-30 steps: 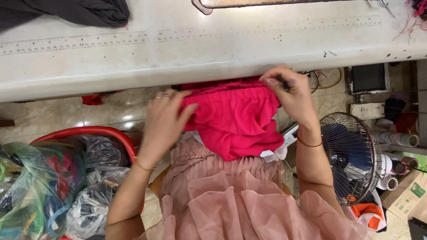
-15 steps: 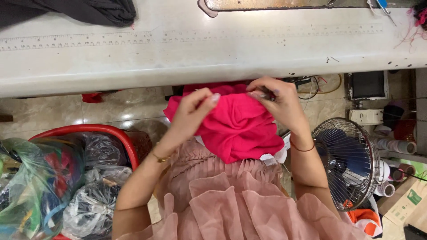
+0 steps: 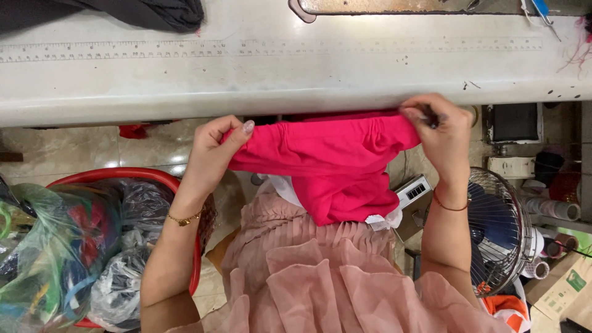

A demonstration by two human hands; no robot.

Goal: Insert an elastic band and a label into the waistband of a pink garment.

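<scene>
Both hands are closed on the same pink garment (image 3: 333, 166). The left hand (image 3: 213, 151) pinches its left end between thumb and fingers, and the right hand (image 3: 438, 132) pinches the right end, with a small dark tool, perhaps a pen or a cutter, held in the same fingers; what it is exactly cannot be told. The garment is stretched between the two hands just under the front edge of the white work table (image 3: 246, 80), above the person's lap and the pale pink ruffled skirt (image 3: 320, 277). Its gathered upper edge is pulled almost straight, and the rest hangs down with a white piece (image 3: 385, 220) under it.

The step in hand seems to be the spreading and checking of the gathered edge. The next move probably needs both pinches to stay firm and the edge to stay tight, so the cloth does not sag.

A red basket (image 3: 132, 177) with plastic bags (image 3: 55, 246) stands at the left on the floor, and a fan (image 3: 499, 228) stands at the right.
</scene>
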